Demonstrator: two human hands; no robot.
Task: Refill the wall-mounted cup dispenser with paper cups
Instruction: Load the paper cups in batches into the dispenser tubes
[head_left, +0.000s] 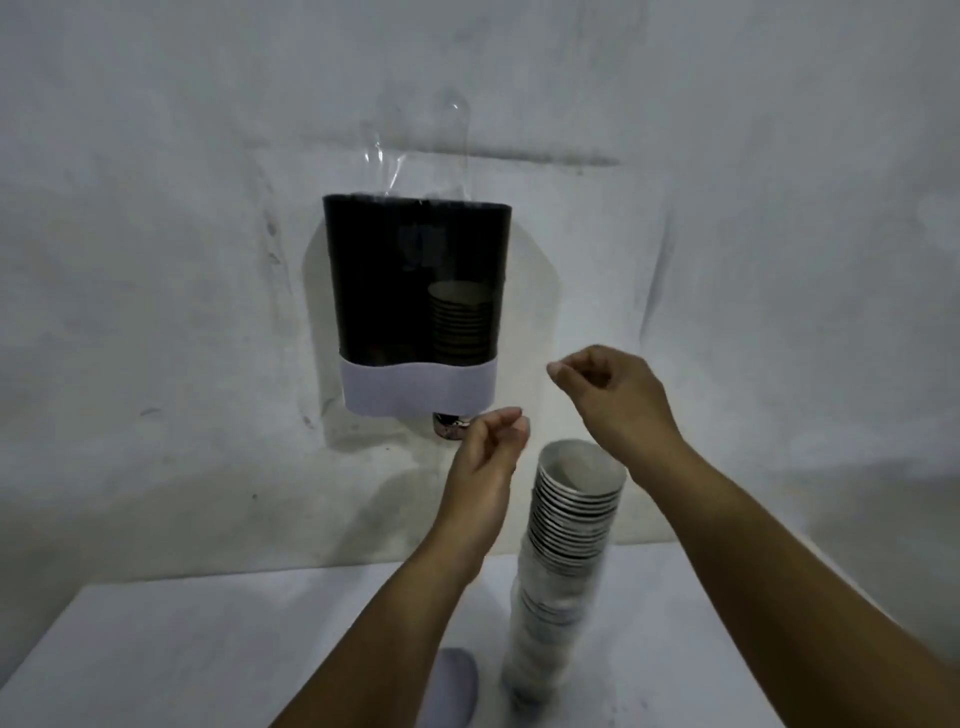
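The wall-mounted cup dispenser has a dark see-through body and a lavender base. A short stack of cups sits in its right column, and one cup bottom pokes out below. The left column looks empty. A tall stack of paper cups stands on the white table, leaning slightly. My left hand hovers just right of the protruding cup, fingers curled, holding nothing visible. Above the stack's rim, my right hand has curled fingers and also holds nothing visible.
Clear plastic film is stuck to the wall above the dispenser's top. A lavender lid-like piece lies on the table near its front, partly behind my left forearm. The rough white wall is close behind.
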